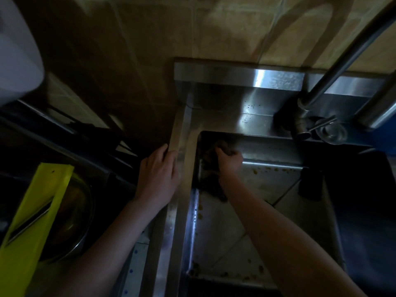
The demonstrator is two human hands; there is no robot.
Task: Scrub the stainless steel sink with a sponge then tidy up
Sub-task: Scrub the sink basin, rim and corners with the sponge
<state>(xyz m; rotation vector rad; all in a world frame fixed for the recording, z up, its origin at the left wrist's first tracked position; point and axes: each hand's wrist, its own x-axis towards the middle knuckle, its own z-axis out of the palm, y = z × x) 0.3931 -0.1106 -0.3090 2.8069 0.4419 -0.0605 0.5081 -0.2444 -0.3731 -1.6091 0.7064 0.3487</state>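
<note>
While the left hand (157,179) lies flat, fingers straight, on the left rim of the sink (267,185), the right hand (230,160) curls round a dark sponge (209,157) in the basin's far left corner. Short, firm strokes there, then toward the brown specks (255,171), should serve best.

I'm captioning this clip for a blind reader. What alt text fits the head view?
In dim light, the right hand holds a dark sponge in the far left corner of a stainless steel sink dotted with brown specks. The left hand rests on the sink's left rim; a faucet stands at the far right.
</note>
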